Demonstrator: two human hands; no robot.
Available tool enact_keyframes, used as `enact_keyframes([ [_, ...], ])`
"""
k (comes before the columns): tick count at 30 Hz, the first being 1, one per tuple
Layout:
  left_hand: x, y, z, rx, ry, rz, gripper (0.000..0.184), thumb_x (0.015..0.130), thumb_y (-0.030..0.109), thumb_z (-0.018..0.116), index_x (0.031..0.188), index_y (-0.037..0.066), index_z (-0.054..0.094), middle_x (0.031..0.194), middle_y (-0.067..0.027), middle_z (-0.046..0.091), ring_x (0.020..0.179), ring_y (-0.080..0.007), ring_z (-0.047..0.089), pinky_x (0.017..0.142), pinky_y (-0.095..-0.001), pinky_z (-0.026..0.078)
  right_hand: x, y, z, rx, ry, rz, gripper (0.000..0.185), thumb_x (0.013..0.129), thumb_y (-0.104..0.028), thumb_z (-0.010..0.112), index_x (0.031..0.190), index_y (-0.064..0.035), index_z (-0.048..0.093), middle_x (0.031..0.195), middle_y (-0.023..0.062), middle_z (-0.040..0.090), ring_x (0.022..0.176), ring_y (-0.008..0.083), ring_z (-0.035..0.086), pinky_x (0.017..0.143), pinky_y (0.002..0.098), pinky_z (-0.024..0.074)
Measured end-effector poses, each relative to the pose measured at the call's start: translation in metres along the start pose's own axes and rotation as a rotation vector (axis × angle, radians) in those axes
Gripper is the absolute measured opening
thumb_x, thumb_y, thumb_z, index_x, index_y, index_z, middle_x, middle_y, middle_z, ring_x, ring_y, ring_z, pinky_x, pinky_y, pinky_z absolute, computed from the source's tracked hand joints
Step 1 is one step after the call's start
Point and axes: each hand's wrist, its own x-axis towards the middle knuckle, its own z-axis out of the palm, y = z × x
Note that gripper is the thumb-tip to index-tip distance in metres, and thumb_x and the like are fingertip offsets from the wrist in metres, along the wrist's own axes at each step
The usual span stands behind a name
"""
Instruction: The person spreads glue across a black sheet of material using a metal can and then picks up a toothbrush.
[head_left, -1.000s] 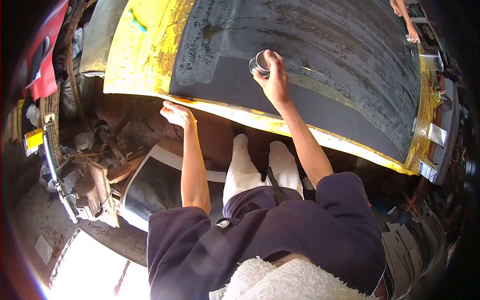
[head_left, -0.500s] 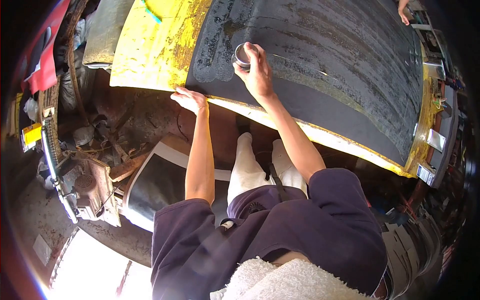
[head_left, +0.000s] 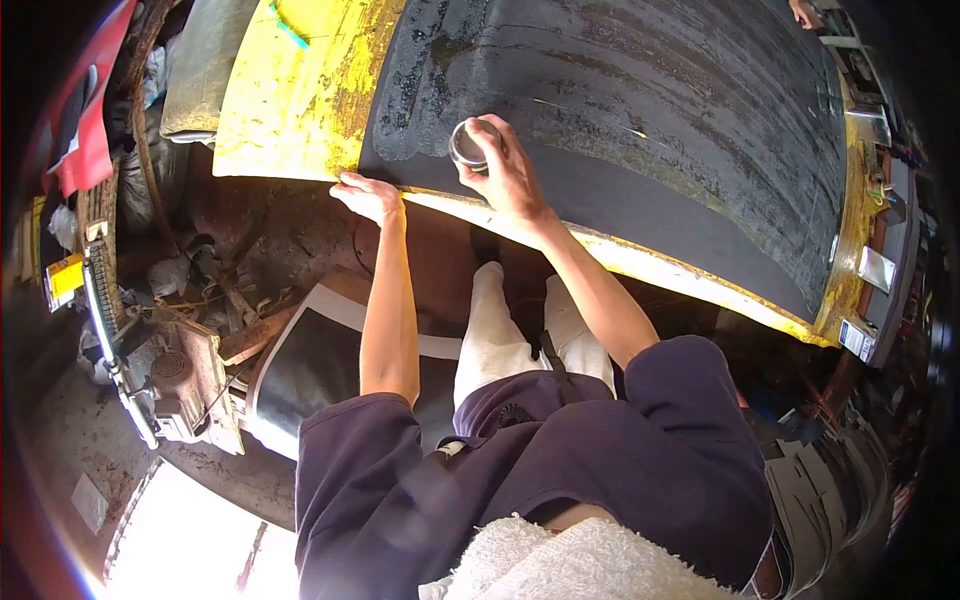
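My right hand [head_left: 512,188] is closed around a small round can with a shiny rim [head_left: 468,146]. The can is at the black sheet [head_left: 600,130], near its left front part; whether its base touches the sheet is hidden. Grey, wet-looking streaks cover much of the sheet, while a band along its near edge is plain black. My left hand [head_left: 372,198] lies at the table's front edge, by the sheet's near left corner. Its fingers are stretched out and hold nothing visible.
The yellow, worn tabletop [head_left: 290,110] shows left of the sheet, with a thin turquoise strip [head_left: 288,28] on it. Small packets [head_left: 876,268] line the right edge. Another person's hand [head_left: 800,14] is at the far right. A motor [head_left: 172,365] stands at lower left.
My right hand has moved the can toward the table's near edge. My left hand stays at the edge, and the whole view has shifted slightly.
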Motion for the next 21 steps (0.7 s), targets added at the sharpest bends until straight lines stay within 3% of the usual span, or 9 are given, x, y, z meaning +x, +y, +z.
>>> enact_keyframes([
  [5,0.0,0.0,-0.001,0.026,0.006,-0.01,0.041,0.108,0.035,0.038,0.093,-0.003,0.038,0.083,-0.0243,0.047,0.073,-0.0357,0.046,0.073,-0.044,0.045,-0.022,0.019,-0.032,0.019,0.074,0.034,0.074,0.074,-0.005,0.082,0.139,-0.0141,0.047,0.13,0.0167,0.053,0.113,0.037,0.061,0.088,0.0431,0.0575],
  [9,0.001,0.004,-0.002,0.09,0.0,-0.043,0.04,0.107,0.035,0.039,0.099,-0.004,0.041,0.091,-0.0306,0.053,0.081,-0.0454,0.055,0.074,-0.0505,0.046,-0.043,0.037,-0.07,-0.005,0.125,0.069,0.077,0.072,0.001,0.083,0.139,-0.0134,0.048,0.129,0.0157,0.054,0.111,0.0338,0.062,0.089,0.0393,0.0574],
  [16,0.007,-0.002,-0.002,0.167,0.007,0.008,0.043,0.107,0.037,0.037,0.101,-0.004,0.044,0.093,-0.0327,0.058,0.086,-0.0516,0.06,0.073,-0.057,0.045,-0.087,0.069,-0.14,-0.043,0.199,0.181,0.074,0.075,0.0,0.081,0.139,-0.0126,0.047,0.134,0.0152,0.051,0.112,0.0337,0.064,0.091,0.0392,0.0591],
  [19,0.009,0.0,-0.004,0.19,-0.011,-0.024,0.043,0.107,0.039,0.036,0.1,-0.003,0.044,0.094,-0.0333,0.058,0.087,-0.0519,0.06,0.073,-0.0579,0.045,-0.106,0.079,-0.174,-0.096,0.185,0.29,0.076,0.076,-0.002,0.081,0.141,-0.0115,0.042,0.137,0.0175,0.049,0.112,0.0332,0.064,0.093,0.0396,0.0581],
  [21,0.013,-0.006,-0.007,0.166,-0.031,-0.043,0.057,0.104,0.05,0.039,0.105,-0.006,0.046,0.096,-0.032,0.06,0.088,-0.0471,0.062,0.076,-0.056,0.047,-0.117,0.089,-0.195,-0.127,0.212,0.273,0.074,0.076,-0.004,0.081,0.139,-0.0098,0.043,0.136,0.0181,0.05,0.111,0.0331,0.065,0.093,0.0397,0.0583],
])
